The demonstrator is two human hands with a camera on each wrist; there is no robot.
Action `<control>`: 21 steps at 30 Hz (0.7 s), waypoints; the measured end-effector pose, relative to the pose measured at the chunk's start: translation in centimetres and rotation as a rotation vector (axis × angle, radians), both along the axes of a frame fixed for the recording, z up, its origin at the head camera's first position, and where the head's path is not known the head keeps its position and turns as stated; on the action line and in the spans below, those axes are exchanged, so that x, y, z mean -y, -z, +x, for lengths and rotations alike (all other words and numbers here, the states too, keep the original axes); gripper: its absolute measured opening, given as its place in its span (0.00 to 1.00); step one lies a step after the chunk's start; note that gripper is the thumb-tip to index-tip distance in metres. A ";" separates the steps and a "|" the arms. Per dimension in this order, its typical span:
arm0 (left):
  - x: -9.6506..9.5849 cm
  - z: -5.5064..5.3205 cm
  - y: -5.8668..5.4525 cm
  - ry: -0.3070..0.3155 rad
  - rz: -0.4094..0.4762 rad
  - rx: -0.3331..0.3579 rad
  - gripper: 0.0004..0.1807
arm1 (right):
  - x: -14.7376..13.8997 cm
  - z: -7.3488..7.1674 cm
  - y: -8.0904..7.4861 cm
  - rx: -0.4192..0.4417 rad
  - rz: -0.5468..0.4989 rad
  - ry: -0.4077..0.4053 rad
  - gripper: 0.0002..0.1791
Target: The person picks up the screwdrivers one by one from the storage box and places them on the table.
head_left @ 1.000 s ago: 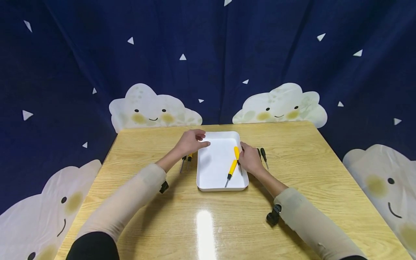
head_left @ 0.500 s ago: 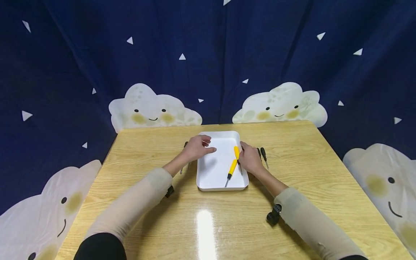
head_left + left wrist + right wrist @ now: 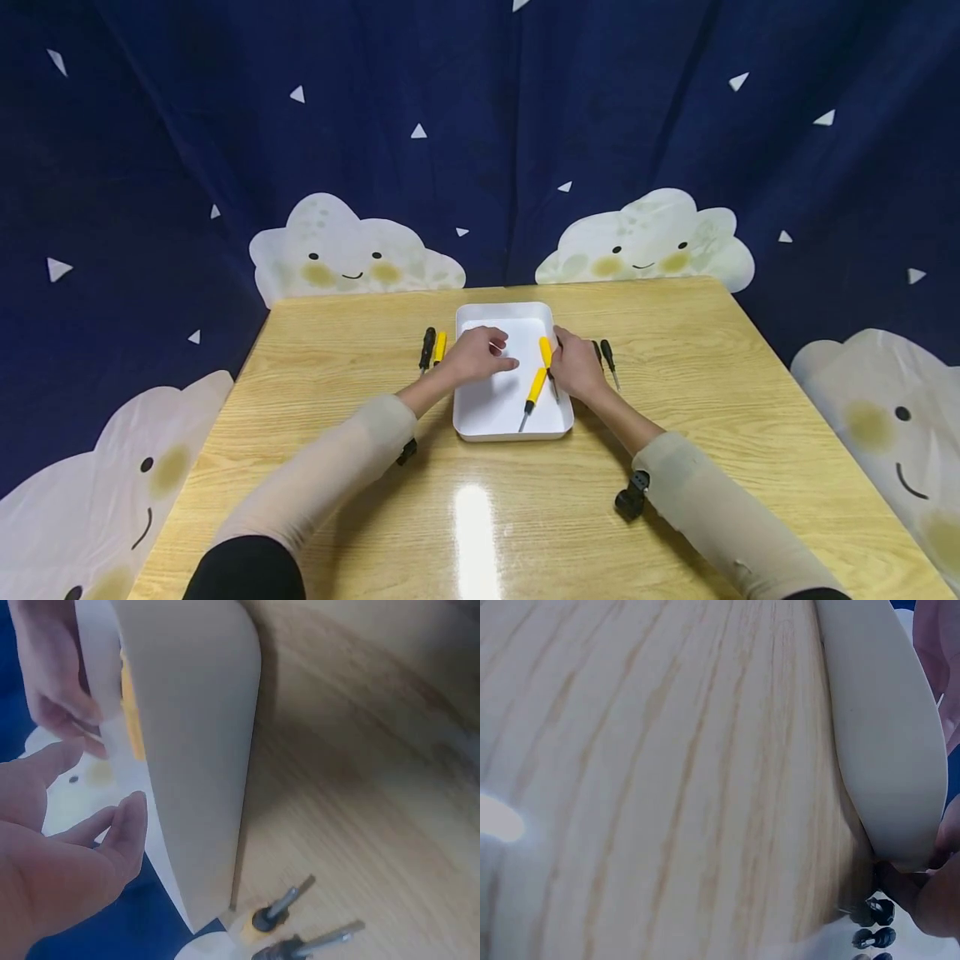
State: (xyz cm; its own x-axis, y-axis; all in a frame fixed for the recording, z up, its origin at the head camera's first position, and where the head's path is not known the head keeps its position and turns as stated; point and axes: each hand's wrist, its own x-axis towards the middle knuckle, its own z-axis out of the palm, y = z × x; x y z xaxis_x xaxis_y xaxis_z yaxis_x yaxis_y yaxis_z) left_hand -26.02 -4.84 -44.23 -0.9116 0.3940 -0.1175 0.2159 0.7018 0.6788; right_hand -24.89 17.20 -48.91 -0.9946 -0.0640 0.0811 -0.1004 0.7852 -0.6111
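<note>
A white tray (image 3: 477, 414) lies on the wooden table with two yellow-handled screwdrivers inside, one (image 3: 536, 388) nearer the front and another (image 3: 545, 351) by the right wall. My left hand (image 3: 477, 357) hovers over the left half of the tray, thumb and fingers apart with nothing between them. In the left wrist view its fingertips (image 3: 132, 817) overlap the tray's side wall. My right hand (image 3: 577, 365) grips the tray's right wall; the right wrist view shows its fingers (image 3: 909, 889) at the wall's corner.
Left of the tray lie a black-handled screwdriver (image 3: 427, 346) and a yellow-handled one (image 3: 439, 345), partly behind my left arm. Two black-handled screwdrivers, one of them in plain sight (image 3: 608, 357), lie to the right. A dark blue curtain (image 3: 480, 125) hangs behind the table.
My left hand has moved right and toward me, from the tray's left edge to over its inside, uncovering the screwdriver handles on the left. The right hand and tray have stayed put.
</note>
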 end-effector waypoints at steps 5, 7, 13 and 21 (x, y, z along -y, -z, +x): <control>-0.7 0.4 0.2 0.056 -0.002 0.000 0.33 | 0.1 0.0 -0.2 -0.003 -0.011 0.002 0.28; -1.0 0.6 0.4 0.084 -0.020 -0.013 0.32 | 0.1 -0.1 -0.1 -0.005 -0.008 0.000 0.28; -2.1 1.2 0.7 0.158 -0.098 -0.030 0.29 | 0.0 -0.1 0.1 -0.026 0.002 -0.004 0.27; -3.8 1.7 0.9 0.199 -0.167 -0.047 0.26 | -0.2 -0.1 0.2 -0.059 0.015 -0.018 0.27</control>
